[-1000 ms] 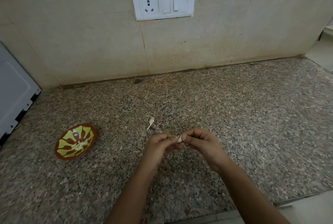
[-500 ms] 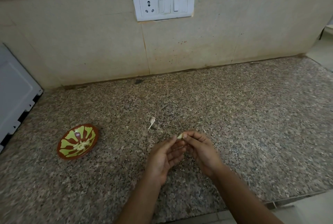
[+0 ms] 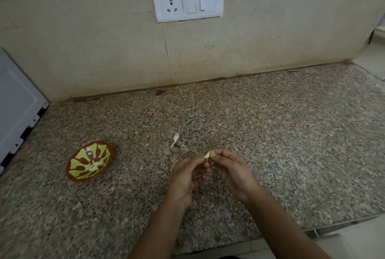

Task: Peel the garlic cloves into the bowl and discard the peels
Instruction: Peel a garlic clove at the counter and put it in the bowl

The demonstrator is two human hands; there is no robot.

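Note:
A small pale garlic clove [image 3: 207, 155] is pinched between the fingertips of both hands above the granite counter. My right hand [image 3: 233, 172] grips it from the right with thumb and forefinger. My left hand [image 3: 186, 175] touches it from the left, fingers curled. A brown bowl [image 3: 73, 173] with a green leaf pattern sits on the counter to the left and holds several peeled cloves [image 3: 94, 166]. One loose piece of garlic, a clove or peel [image 3: 175, 138], lies on the counter just beyond my hands.
The speckled granite counter [image 3: 291, 144] runs to a tiled wall with a white socket and switch plate [image 3: 187, 3]. A white appliance [image 3: 16, 112] stands at the far left. The counter's front edge [image 3: 312, 229] lies close to my forearms.
Both hands have stayed together on the clove, with the fingers shifting on it; the clove now shows more at the fingertips. The bowl and the loose piece have not moved.

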